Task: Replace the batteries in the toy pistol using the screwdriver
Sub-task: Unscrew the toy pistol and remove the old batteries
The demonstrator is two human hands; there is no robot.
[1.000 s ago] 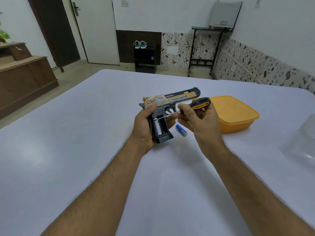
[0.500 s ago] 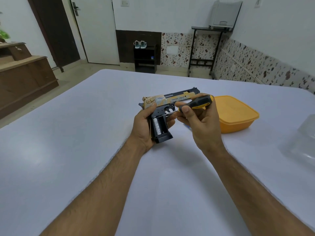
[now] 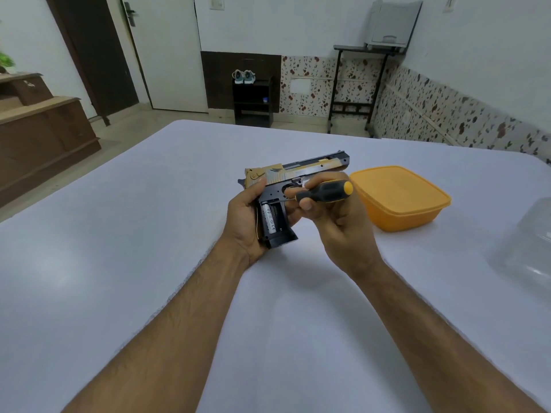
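Fingers (image 3: pixel 301 190) of right hand (image 3: pixel 343 231) pinching screwdriver (image 3: pixel 325 192), tip probing open grip; left hand (image 3: pixel 247 222) wrapping toy pistol (image 3: pixel 286 180) above table (image 3: pixel 119 234). One battery (image 3: pixel 269 219) seated. Light rigid plastic, likely best held by grip.

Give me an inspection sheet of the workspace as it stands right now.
Surface: white table, bare near the arms.
Job's things: toy pistol held off the table, grip compartment open, one battery seated inside; screwdriver tip at the compartment's top edge.
Clutter: orange lidded container to the right; clear plastic piece at the right edge.
Grippers: left hand wraps the pistol grip; right hand holds the screwdriver.
Cables: nothing seen.
Surroundings: white door, wooden cabinet, black shelf with shoes, black stand.
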